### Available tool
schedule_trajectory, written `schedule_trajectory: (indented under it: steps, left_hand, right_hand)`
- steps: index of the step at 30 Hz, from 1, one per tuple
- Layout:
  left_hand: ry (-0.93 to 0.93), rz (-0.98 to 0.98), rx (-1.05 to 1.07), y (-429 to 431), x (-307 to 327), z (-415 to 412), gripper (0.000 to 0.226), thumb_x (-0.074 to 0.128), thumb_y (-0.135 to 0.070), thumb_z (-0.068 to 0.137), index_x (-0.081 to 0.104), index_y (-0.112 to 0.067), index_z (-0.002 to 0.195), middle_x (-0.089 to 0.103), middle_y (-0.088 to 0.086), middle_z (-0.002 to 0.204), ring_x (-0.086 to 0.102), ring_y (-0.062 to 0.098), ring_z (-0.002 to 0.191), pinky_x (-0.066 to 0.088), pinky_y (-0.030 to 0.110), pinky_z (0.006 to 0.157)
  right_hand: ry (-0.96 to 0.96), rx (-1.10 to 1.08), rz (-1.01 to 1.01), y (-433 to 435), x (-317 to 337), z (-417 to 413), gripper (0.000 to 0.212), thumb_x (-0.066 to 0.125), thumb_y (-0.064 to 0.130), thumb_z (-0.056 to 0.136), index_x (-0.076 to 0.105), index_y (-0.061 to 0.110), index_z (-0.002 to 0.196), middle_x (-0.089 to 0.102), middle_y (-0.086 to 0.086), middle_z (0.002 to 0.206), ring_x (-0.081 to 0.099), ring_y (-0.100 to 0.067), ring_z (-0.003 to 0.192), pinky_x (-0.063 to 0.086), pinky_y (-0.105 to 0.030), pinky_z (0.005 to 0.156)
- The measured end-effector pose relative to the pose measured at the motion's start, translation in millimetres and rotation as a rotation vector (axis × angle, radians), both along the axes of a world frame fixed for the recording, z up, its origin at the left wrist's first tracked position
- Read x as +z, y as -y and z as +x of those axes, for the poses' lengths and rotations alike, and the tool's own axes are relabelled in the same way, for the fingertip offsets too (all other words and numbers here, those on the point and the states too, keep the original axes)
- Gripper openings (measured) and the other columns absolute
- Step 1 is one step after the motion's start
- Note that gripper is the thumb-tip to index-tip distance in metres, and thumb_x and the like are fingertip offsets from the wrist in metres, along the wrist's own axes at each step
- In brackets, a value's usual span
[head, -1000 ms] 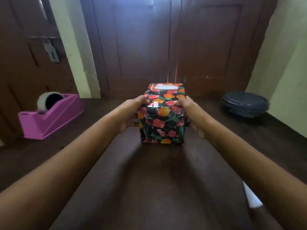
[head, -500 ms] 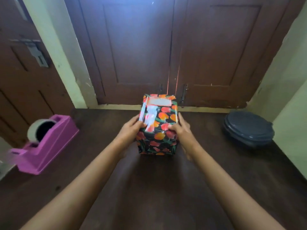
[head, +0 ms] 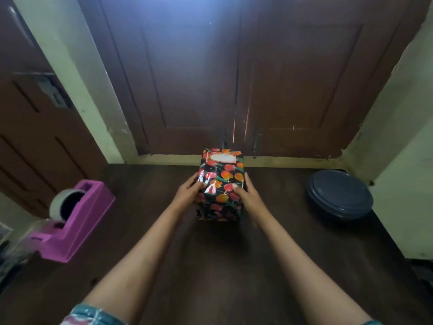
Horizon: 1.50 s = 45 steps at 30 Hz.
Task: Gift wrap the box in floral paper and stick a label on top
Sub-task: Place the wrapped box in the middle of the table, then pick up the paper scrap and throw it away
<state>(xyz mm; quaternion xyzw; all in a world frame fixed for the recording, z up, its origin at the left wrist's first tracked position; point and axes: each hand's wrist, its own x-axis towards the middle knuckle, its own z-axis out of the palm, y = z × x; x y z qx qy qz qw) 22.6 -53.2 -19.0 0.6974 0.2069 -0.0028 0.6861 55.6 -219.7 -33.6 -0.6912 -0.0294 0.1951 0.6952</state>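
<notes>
Both hands gripped the wrapped box, the left hand on its left side, the right hand on its right; the box stood on the dark table, label on top; a pink tape dispenser sat far left.

Single head view, wide-angle, looking forward and steeply down along both forearms onto the dark worktop. It faces the brown doors at the worktop's far edge. The wrapped box is mid-frame, between left hand and right hand, arms stretched out. Tape dispenser near left edge, dark lidded dish to the right. Straight lines bow toward frame edges.
</notes>
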Motion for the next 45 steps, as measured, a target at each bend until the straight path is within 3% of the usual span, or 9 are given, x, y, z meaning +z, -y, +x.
schedule_trajectory:
  steps: [4,8,14,21,25,30,35,40,45]
  left_hand:
    - [0.003,0.001,0.035,-3.6,-15.6,5.0,0.044,0.052,-0.013,0.091,0.048,-0.022,0.134,0.058,0.001,0.116,0.059,0.005,0.086,0.049,0.016,0.061]
    - [0.006,-0.011,0.079,-5.3,-23.8,-7.9,0.054,0.062,-0.027,0.087,0.046,-0.014,0.138,0.053,0.006,0.134,0.057,0.018,0.11,0.049,0.028,0.088]
    - [0.015,0.225,0.315,18.6,-15.0,-74.3,0.037,0.057,-0.021,0.092,0.054,-0.007,0.126,0.058,0.012,0.126,0.053,0.02,0.114,0.039,0.027,0.094]
    - [-0.007,0.428,-0.223,105.4,-8.5,-149.3,0.018,0.063,-0.009,0.084,0.068,-0.008,0.102,0.067,0.007,0.093,0.062,0.02,0.093,0.049,0.031,0.086]
    - [-0.162,0.673,-0.645,169.3,-21.7,-168.0,0.04,0.067,-0.036,0.082,0.061,-0.017,0.116,0.066,0.006,0.109,0.062,0.021,0.102,0.049,0.03,0.084]
    - [-0.208,0.913,-0.686,209.8,-43.1,-184.2,0.064,0.066,-0.051,0.077,0.046,-0.015,0.125,0.054,0.009,0.126,0.053,0.028,0.116,0.043,0.032,0.087]
    - [-0.173,0.92,-0.642,227.0,-57.4,-193.3,0.036,0.066,-0.028,0.08,0.051,-0.012,0.108,0.057,0.01,0.112,0.057,0.031,0.103,0.042,0.032,0.077]
    - [-0.149,0.619,-0.499,224.4,-59.5,-197.9,0.014,0.065,-0.007,0.078,0.066,-0.008,0.091,0.062,0.004,0.081,0.058,0.016,0.078,0.034,0.018,0.06]
    - [-0.12,0.385,-0.278,181.3,-28.2,-188.6,0.008,0.064,-0.006,0.08,0.069,-0.011,0.079,0.067,0.007,0.078,0.059,0.015,0.073,0.048,0.022,0.057]
  right_hand:
    - [-0.016,-0.004,0.002,-2.2,-6.5,5.0,0.073,0.056,0.029,0.091,0.011,0.028,0.149,0.045,-0.002,0.138,0.053,-0.017,0.115,0.047,-0.019,0.076]
    - [0.03,-0.065,-0.091,3.4,-0.9,-6.1,0.062,0.052,0.034,0.093,0.025,0.019,0.147,0.043,-0.004,0.143,0.046,-0.017,0.125,0.039,-0.02,0.09]
    - [0.124,-0.254,-0.12,59.2,2.3,-82.8,0.043,0.053,0.008,0.093,0.044,0.003,0.135,0.047,-0.012,0.14,0.044,-0.014,0.127,0.034,-0.015,0.099]
    - [0.103,-0.481,-0.143,151.8,-7.1,-202.6,0.041,0.053,-0.006,0.089,0.05,0.0,0.129,0.056,-0.016,0.128,0.052,-0.012,0.113,0.044,-0.009,0.088]
    - [0.089,-0.521,-0.178,185.2,-17.6,-240.0,0.042,0.053,-0.004,0.089,0.048,0.0,0.13,0.055,-0.013,0.129,0.052,-0.011,0.113,0.044,-0.007,0.087]
    - [0.076,-0.501,-0.18,196.3,-24.3,-256.2,0.042,0.053,-0.003,0.089,0.049,0.003,0.131,0.056,-0.012,0.129,0.051,-0.011,0.116,0.042,-0.007,0.09]
    - [0.078,-0.473,-0.149,195.2,-22.3,-254.8,0.042,0.053,-0.004,0.089,0.049,0.004,0.13,0.056,-0.012,0.129,0.052,-0.011,0.116,0.042,-0.012,0.094]
    - [0.078,-0.444,-0.145,191.4,-19.5,-253.5,0.043,0.054,-0.002,0.09,0.049,0.004,0.132,0.056,-0.01,0.129,0.052,-0.01,0.116,0.042,-0.011,0.093]
    - [0.117,-0.357,-0.151,163.3,-7.5,-242.9,0.044,0.055,-0.001,0.089,0.048,0.006,0.132,0.055,-0.008,0.131,0.051,-0.01,0.118,0.04,-0.023,0.101]
